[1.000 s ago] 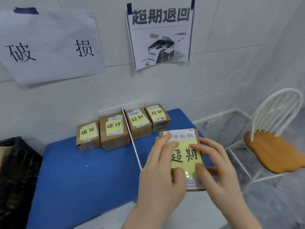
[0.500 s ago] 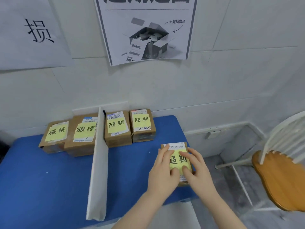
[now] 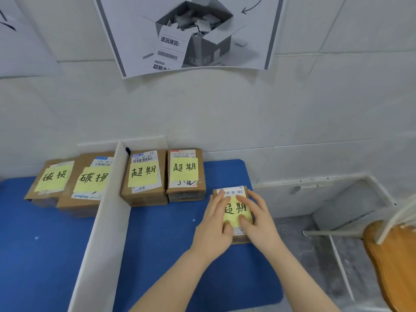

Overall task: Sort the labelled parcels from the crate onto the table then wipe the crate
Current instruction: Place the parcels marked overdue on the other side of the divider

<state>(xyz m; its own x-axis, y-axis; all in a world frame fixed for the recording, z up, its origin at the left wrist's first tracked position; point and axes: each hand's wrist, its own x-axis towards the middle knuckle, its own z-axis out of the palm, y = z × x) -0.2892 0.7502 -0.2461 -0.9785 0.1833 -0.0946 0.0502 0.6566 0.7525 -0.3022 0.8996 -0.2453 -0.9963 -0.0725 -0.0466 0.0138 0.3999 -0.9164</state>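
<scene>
We see the small parcel (image 3: 234,210) lying flat on the blue counter (image 3: 168,233) near its right edge, just in front and to the right of another labelled box (image 3: 185,174). Both hands rest on top of it with fingers straight. The left hand (image 3: 213,226) covers its left side and the right hand (image 3: 258,221) its right, with the yellow note showing between them.

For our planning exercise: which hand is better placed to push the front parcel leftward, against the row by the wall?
Probably the right hand: it rests on the parcel's right side, opposite the row, so it can push leftward.
</scene>
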